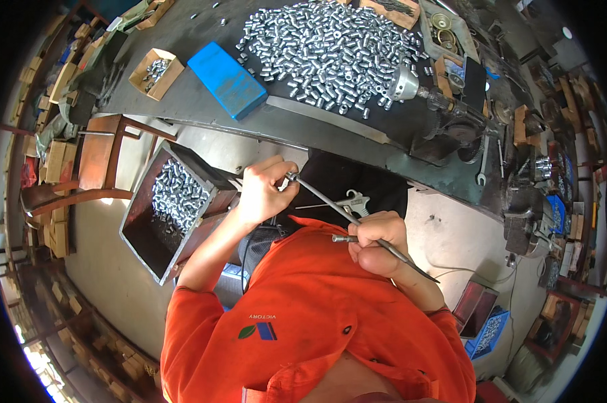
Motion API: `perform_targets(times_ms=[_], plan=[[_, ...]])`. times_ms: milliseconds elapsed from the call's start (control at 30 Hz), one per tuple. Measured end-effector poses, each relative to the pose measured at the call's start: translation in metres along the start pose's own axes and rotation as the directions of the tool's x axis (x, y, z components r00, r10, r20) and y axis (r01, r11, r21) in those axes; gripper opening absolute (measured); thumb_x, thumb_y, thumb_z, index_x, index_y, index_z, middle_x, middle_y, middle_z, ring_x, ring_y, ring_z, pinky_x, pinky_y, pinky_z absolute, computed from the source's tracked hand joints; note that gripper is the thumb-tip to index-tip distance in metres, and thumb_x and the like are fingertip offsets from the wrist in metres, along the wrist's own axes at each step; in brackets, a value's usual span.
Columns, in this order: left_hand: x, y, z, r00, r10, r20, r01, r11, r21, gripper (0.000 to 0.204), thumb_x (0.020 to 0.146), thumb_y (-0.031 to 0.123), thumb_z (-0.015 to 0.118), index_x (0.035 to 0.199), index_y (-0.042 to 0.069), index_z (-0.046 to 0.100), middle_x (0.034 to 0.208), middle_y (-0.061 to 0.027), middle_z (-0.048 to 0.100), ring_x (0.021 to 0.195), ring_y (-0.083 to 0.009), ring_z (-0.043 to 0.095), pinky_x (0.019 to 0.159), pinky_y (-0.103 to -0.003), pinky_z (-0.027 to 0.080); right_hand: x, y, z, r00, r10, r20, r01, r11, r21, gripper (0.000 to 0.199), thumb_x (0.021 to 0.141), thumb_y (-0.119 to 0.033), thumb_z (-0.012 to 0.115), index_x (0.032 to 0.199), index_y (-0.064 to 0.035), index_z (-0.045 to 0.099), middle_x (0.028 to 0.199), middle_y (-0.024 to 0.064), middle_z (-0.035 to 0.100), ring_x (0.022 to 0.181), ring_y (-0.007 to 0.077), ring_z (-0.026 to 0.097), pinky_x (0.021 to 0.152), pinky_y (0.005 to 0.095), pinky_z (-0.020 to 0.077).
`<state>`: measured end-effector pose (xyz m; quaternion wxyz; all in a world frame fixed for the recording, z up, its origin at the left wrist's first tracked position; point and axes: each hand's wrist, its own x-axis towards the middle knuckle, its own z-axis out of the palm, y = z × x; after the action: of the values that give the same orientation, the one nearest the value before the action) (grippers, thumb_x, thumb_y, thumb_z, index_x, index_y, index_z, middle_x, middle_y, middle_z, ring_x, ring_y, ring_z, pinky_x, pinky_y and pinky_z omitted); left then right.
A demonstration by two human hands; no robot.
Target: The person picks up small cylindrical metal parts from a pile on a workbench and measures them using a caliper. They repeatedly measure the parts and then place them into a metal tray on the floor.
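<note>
Head camera looks steeply down, close above workbench (pixel 182 101).

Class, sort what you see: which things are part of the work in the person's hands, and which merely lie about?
In the work:
left hand
right hand
thin grey metal rod
dark box of small silver cylinders

Lying about:
blue flat block
small cardboard box
grey wrench

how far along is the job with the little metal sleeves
Done, it seems: a layer of sleeves lies in the dark metal bin by the left hand. In hand: both hands grip a thin rod, the right hand lower down. Left: a large heap of sleeves covers the workbench.
</note>
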<state>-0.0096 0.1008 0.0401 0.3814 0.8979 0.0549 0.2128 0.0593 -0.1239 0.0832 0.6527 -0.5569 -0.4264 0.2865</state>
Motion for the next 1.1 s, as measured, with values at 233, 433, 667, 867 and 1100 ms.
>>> perform_targets(times_ms=[233, 433, 667, 867, 1100], plan=[[0.002, -0.003, 0.006, 0.999, 0.014, 0.035, -0.015, 1.000, 0.025, 0.017, 0.060, -0.001, 0.064, 0.076, 0.003, 0.061, 0.060, -0.0066, 0.047, 0.045, -0.0166, 0.047, 0.044, -0.029, 0.038, 0.000, -0.001, 0.000, 0.997, -0.030, -0.076, 0.026, 0.998, -0.051, 0.032, 0.055, 0.009, 0.049, 0.049, -0.0049, 0.021, 0.042, 0.0047, 0.026, 0.036, 0.0138, 0.022, 0.038, 0.0302, 0.0148], [0.002, -0.002, 0.010, 0.997, 0.063, 0.051, -0.065, 0.997, 0.038, 0.017, 0.061, 0.000, 0.065, 0.076, 0.003, 0.061, 0.059, -0.0056, 0.047, 0.044, -0.0168, 0.047, 0.044, -0.029, 0.038, -0.007, -0.001, -0.003, 0.995, 0.024, -0.100, -0.022, 0.999, 0.028, 0.030, 0.056, 0.010, 0.046, 0.049, -0.0046, 0.021, 0.042, 0.0035, 0.028, 0.034, 0.0108, 0.027, 0.036, 0.0276, 0.0175], [0.003, 0.008, 0.010, 0.993, 0.079, 0.089, -0.081, 0.996, 0.028, 0.016, 0.062, 0.002, 0.066, 0.077, 0.004, 0.062, 0.060, -0.0059, 0.051, 0.047, -0.0186, 0.051, 0.045, -0.029, 0.041, -0.016, -0.001, -0.001, 0.991, 0.018, -0.132, -0.009, 0.997, 0.073, 0.024, 0.055, 0.012, 0.039, 0.047, -0.0028, 0.021, 0.041, 0.0054, 0.030, 0.033, 0.0138, 0.040, 0.032, 0.0261, 0.0283], [-0.002, 0.018, 0.010, 0.984, 0.145, 0.105, -0.147, 0.989, 0.014, 0.017, 0.061, 0.002, 0.066, 0.078, 0.005, 0.062, 0.061, -0.0069, 0.052, 0.052, -0.0229, 0.055, 0.049, -0.033, 0.044, -0.015, 0.001, -0.003, 0.989, 0.113, -0.093, -0.109, 0.993, 0.044, 0.023, 0.060, 0.007, 0.041, 0.047, -0.0033, 0.024, 0.041, 0.0056, 0.035, 0.034, 0.0129, 0.042, 0.034, 0.0259, 0.0295], [-0.007, 0.036, 0.025, 0.938, 0.311, 0.151, -0.310, 0.950, -0.029, 0.021, 0.058, 0.000, 0.068, 0.078, 0.004, 0.063, 0.062, -0.0083, 0.054, 0.050, -0.0235, 0.053, 0.046, -0.033, 0.041, -0.012, 0.041, 0.006, 0.993, -0.056, -0.099, 0.015, 0.929, -0.371, 0.013, 0.058, 0.001, 0.049, 0.052, -0.0015, 0.037, 0.047, 0.0109, 0.030, 0.042, 0.0164, 0.027, 0.041, 0.0312, 0.0246]])
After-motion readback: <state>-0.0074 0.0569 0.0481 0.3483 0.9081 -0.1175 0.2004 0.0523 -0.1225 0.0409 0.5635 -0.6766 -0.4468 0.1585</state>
